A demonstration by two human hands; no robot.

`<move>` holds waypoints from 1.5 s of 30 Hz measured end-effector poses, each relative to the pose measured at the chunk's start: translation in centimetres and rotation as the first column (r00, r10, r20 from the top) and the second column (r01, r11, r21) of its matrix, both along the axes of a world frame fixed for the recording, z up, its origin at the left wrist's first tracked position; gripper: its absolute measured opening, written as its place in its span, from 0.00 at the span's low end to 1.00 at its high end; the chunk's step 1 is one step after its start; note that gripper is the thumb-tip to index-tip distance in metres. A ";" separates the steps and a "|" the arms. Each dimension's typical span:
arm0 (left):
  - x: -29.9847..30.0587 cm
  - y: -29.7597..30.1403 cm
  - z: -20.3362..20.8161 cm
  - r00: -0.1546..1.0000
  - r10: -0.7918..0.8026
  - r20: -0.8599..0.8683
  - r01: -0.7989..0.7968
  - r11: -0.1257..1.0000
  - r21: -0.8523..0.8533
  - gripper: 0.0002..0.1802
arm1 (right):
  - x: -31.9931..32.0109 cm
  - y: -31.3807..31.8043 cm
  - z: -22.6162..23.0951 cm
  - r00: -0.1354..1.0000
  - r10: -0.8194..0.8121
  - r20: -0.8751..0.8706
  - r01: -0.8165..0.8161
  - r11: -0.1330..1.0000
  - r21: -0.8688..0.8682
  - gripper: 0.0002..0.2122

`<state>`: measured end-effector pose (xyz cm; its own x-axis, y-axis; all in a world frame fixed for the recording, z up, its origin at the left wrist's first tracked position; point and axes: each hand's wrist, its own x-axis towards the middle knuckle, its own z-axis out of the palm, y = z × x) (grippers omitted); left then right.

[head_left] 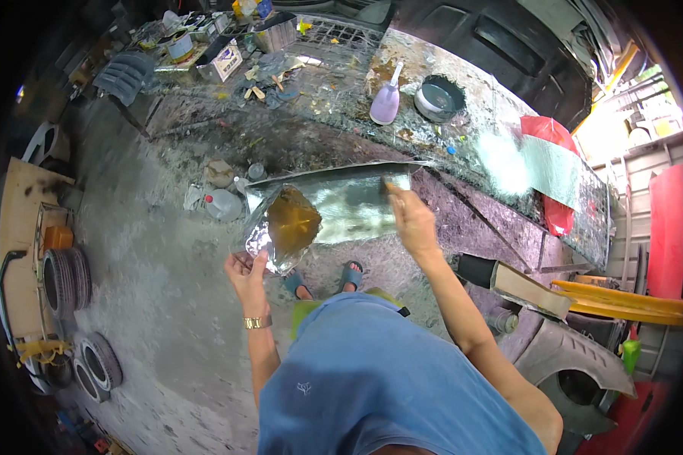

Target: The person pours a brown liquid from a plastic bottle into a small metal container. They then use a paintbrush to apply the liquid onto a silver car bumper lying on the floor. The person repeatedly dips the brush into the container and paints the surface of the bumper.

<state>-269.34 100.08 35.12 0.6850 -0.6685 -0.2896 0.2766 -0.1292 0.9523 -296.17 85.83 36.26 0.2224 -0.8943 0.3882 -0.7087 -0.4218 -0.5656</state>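
My left hand (248,274) is closed on the near edge of a crumpled silver foil container (258,236). Glossy amber liquid (294,220) lies inside it. A shiny, grey-green sheet (354,206) spreads out just behind and to the right, partly covered by the container. Over the right end of that sheet, my right hand (415,218) is closed round a small brush (388,184), mostly hidden by the fingers. Its dark tip appears to touch the sheet, though contact is hard to make out.
A stained workbench (341,114) crosses the far side, carrying a lilac squeeze bottle (385,102), a round tub (439,98) and a red piece (548,133) under a pale sheet. A clear jug (223,205) stands left of the foil. Tyres (67,280) sit at left; car panels (565,356) crowd the right.
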 end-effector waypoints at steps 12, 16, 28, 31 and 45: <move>5.4 0.5 -0.3 0.996 -0.069 -0.061 0.071 0.997 0.024 0.36 | 11.3 0.6 -4.3 0.984 0.139 0.108 -0.153 0.978 0.140 0.08; 6.0 0.0 0.0 0.993 -0.105 -0.050 0.105 0.994 0.017 0.35 | 5.1 -1.4 -4.5 0.902 -0.222 0.371 0.110 0.948 0.300 0.09; 7.3 -0.5 -0.1 0.983 -0.177 -0.042 0.176 0.984 -0.009 0.31 | 5.1 2.9 -3.0 0.986 -0.083 -0.147 0.090 0.995 0.043 0.10; 8.0 -0.1 -0.2 0.982 -0.176 -0.067 0.175 0.984 -0.009 0.30 | 9.0 4.4 -4.0 0.988 -0.006 -0.151 0.032 0.985 0.168 0.11; 6.4 -1.3 -0.3 0.962 -0.273 -0.026 0.272 0.962 -0.038 0.30 | 0.6 -2.0 -2.6 0.859 -0.430 0.278 0.353 0.891 0.287 0.09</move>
<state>-262.93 98.75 34.78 0.4670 -0.8380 -0.2823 0.2649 -0.1720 0.9488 -295.61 83.87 33.65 -0.2682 -0.9498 0.1613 -0.5482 0.0128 -0.8362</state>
